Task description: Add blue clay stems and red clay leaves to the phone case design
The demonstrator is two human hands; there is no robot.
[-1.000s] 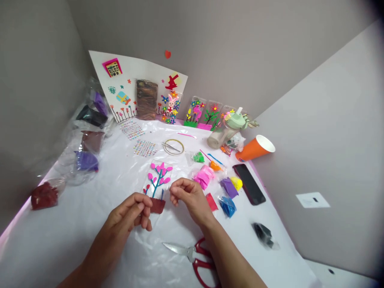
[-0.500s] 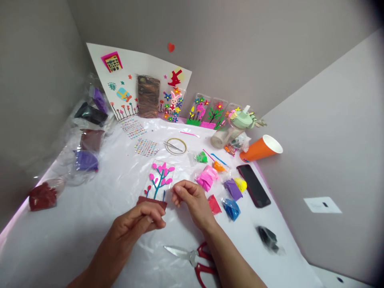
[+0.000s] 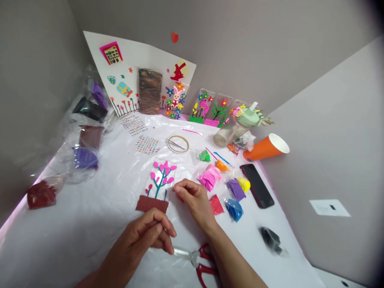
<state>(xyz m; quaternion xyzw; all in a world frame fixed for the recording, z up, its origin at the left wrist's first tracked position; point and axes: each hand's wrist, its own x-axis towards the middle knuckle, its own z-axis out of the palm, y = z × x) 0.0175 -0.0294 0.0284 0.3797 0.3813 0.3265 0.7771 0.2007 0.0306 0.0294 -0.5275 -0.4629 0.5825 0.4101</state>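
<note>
The clear case (image 3: 158,187) lies on the white-covered counter (image 3: 75,232), just ahead of the person's two hands, decorated face up. I can see a teal stem (image 3: 159,185) branching over it with pink buds (image 3: 171,180), and a ridged brown band (image 3: 152,204) across the end nearest the person.

The left hand (image 3: 144,237) is just in front of that band, fingers loosely bent and thumb close along the forefinger; from here I cannot tell whether anything is between them. Its fingertips hide the blade tip of the scissors (image 3: 195,259), whose red handles lie partly behind the right forearm. The right hand (image 3: 195,200) is just beside the case's right edge, thumb and forefinger drawn together; whether they pinch something small, I can't make out.

To the right of that hand sit a pink packet (image 3: 210,177), a red packet (image 3: 216,205), a blue packet (image 3: 234,210) and a purple packet (image 3: 236,189) next to a yellow packet (image 3: 245,184). A dark phone (image 3: 258,187) lies beyond these, near an orange cup (image 3: 264,149). Farther back, tweezers (image 3: 177,144) rest across a gold-coloured ring (image 3: 188,144), beside a sheet of gems (image 3: 148,145).
</note>
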